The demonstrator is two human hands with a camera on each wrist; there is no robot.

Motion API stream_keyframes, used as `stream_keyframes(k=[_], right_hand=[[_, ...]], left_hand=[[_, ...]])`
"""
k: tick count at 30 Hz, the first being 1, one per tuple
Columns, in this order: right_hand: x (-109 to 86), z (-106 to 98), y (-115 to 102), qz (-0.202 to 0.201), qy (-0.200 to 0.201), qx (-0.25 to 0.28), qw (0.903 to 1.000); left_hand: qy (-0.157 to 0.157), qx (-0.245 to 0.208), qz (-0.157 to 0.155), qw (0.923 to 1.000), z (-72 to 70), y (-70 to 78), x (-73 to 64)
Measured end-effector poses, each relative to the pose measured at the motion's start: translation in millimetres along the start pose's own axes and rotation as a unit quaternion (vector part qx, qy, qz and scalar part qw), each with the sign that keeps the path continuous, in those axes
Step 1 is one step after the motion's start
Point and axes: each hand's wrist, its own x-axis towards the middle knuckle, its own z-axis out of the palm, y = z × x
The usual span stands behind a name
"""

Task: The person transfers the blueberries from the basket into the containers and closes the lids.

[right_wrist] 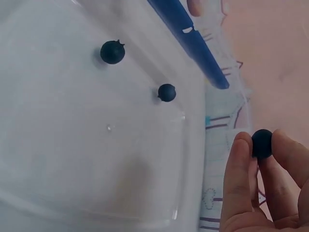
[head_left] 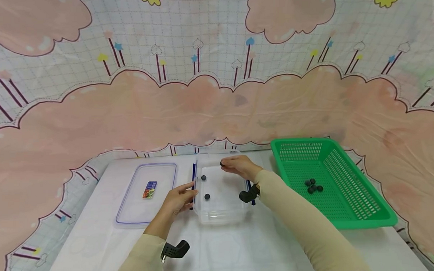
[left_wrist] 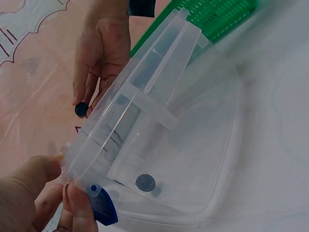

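A clear plastic box [head_left: 219,218] with blue side clips [left_wrist: 105,207] stands mid-table. My left hand [head_left: 179,198] grips its left wall, thumb at the rim and fingers beside a clip. Two dark blueberries, one farther back [head_left: 203,177] and one nearer [head_left: 207,196], lie on the box floor towards its left side. Above the far part of the box, my right hand [head_left: 240,165] pinches another blueberry [right_wrist: 262,143] between thumb and fingertips. In the right wrist view that berry is apart from the box floor.
To the right sits a green slotted basket [head_left: 366,225] holding several more blueberries [head_left: 311,188]. A clear lid with a blue-edged rim [head_left: 133,206] lies flat at left, with a small colourful label [head_left: 149,189] on it. Patterned cloth [head_left: 203,115] hangs behind the white-covered table [head_left: 213,255].
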Motion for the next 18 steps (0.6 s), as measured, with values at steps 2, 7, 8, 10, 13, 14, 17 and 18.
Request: stream_keyframes(k=[2, 7, 8, 10, 13, 14, 17, 18], right_hand=[[3.2, 4, 0, -0.003, 0.003, 0.006, 1.0], [9.4, 10, 1, -0.012, 0.01, 0.022, 0.9996], [10.4, 12, 1, -0.013, 0.015, 0.021, 0.9996], [12.2, 14, 2, -0.016, 0.025, 0.022, 0.9993], [14.4, 18, 5, -0.016, 0.035, 0.02, 0.9991], [14.9, 19, 6, -0.014, 0.036, 0.022, 0.999], [17.5, 23, 9, -0.006, 0.042, 0.023, 0.9988], [18.2, 25, 10, -0.003, 0.044, 0.022, 0.9988]], left_hand=[[0.002, -0.001, -0.001, 1.0, -0.7, -0.6, -0.1], [0.005, -0.006, 0.001, 1.0, -1.3, -1.9, -0.5], [0.005, -0.009, 0.002, 0.9999, -0.9, -2.0, -0.7], [0.005, -0.012, 0.004, 0.9999, -0.1, -2.4, -0.6], [0.006, -0.012, 0.004, 0.9999, 0.9, -2.5, -0.5], [0.007, -0.011, 0.004, 0.9999, 1.0, -2.2, -0.8], [0.01, -0.006, 0.002, 0.9999, 1.0, -2.0, -0.6], [0.011, -0.005, 0.001, 0.9999, 1.1, -1.9, -0.7]])
